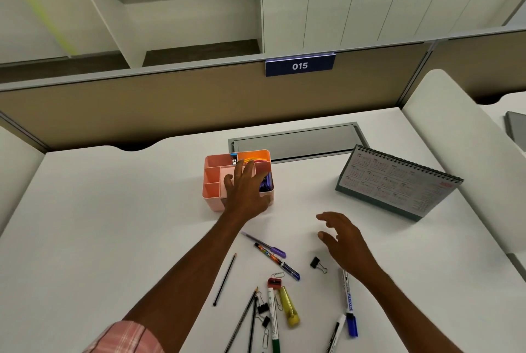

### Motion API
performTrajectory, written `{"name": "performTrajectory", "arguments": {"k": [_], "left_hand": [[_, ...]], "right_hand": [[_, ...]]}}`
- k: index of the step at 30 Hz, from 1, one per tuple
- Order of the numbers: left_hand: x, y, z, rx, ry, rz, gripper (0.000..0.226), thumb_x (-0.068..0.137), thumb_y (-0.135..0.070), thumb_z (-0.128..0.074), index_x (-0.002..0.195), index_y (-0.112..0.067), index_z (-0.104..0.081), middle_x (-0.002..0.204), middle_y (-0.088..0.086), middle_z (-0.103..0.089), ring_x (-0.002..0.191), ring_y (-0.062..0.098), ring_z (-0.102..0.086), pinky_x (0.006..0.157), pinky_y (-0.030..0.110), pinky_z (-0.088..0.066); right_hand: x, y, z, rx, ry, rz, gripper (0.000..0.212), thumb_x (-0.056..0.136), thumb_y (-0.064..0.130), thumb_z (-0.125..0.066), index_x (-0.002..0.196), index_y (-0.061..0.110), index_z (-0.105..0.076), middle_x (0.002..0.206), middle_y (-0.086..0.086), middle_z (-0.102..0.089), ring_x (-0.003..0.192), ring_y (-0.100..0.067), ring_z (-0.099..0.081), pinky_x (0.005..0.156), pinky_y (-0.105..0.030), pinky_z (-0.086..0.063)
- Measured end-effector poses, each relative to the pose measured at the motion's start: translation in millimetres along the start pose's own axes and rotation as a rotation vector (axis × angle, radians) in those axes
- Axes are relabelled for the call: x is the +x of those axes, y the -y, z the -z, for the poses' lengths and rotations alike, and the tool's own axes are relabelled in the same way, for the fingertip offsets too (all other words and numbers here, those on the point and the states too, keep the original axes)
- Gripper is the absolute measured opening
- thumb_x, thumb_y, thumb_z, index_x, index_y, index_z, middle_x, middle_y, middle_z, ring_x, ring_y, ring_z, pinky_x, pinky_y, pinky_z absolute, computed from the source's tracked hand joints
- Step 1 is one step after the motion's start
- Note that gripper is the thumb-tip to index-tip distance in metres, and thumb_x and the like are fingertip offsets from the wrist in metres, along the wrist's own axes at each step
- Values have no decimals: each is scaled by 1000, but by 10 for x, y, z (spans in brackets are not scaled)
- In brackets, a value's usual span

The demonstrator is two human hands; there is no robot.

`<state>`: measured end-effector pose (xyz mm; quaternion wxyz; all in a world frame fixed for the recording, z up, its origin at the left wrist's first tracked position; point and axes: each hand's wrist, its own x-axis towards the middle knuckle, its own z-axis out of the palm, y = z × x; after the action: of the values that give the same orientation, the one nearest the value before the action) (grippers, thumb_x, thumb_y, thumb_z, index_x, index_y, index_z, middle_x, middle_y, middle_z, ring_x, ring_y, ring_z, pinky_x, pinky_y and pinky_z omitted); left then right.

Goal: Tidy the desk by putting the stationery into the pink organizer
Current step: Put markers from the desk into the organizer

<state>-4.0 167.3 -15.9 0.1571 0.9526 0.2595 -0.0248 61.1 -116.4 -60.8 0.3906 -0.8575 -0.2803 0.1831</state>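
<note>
The pink organizer [212, 182] stands mid-desk with several compartments; yellow rubber bands and a purple item lie in its far and right sections. My left hand [246, 190] hovers over it, fingers spread and holding nothing. My right hand [345, 239] floats open above the desk to the right. Loose stationery lies near me: a purple pen [266, 245], a patterned pen [277, 261], a black pencil [225, 278], a black binder clip [316, 263], a yellow highlighter [289, 305], a red sharpener [274, 283], a green marker [273, 321] and a blue marker [348, 301].
A spiral desk calendar [398, 182] stands at the right. A grey cable hatch [296, 140] is set into the desk behind the organizer. A partition with a "015" sign [299, 65] closes the back. More pencils, clips and paper clips lie by the near edge.
</note>
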Motion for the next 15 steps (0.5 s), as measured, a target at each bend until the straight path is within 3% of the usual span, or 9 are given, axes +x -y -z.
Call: {"name": "performTrajectory", "arguments": {"k": [3, 5, 15], "left_hand": [[3, 1, -5, 17, -4, -9, 77, 89, -53, -71, 156, -35, -36, 170, 2, -18, 158, 31, -7, 122, 59, -15], [-2, 1, -3, 34, -7, -12, 77, 89, -53, -71, 155, -35, -36, 170, 3, -19, 158, 31, -7, 122, 58, -16], [-54, -40, -24, 29, -13, -16, 83, 89, -52, -72, 158, -32, -31, 171, 1, -17, 158, 30, -7, 122, 58, -17]], "right_hand": [[-293, -194, 59, 38, -29, -64, 36, 96, 19, -70, 126, 36, -61, 128, 20, -58, 110, -1, -60, 91, -28, -54], [-473, -321, 96, 46, -50, -101, 37, 95, 17, -71, 124, 38, -62, 124, 23, -59, 109, 0, -61, 90, -31, -55], [-988, -534, 143, -57, -96, -217, 39, 89, 16, -77, 120, 35, -63, 115, 16, -62, 92, -2, -63, 81, -26, -54]]}}
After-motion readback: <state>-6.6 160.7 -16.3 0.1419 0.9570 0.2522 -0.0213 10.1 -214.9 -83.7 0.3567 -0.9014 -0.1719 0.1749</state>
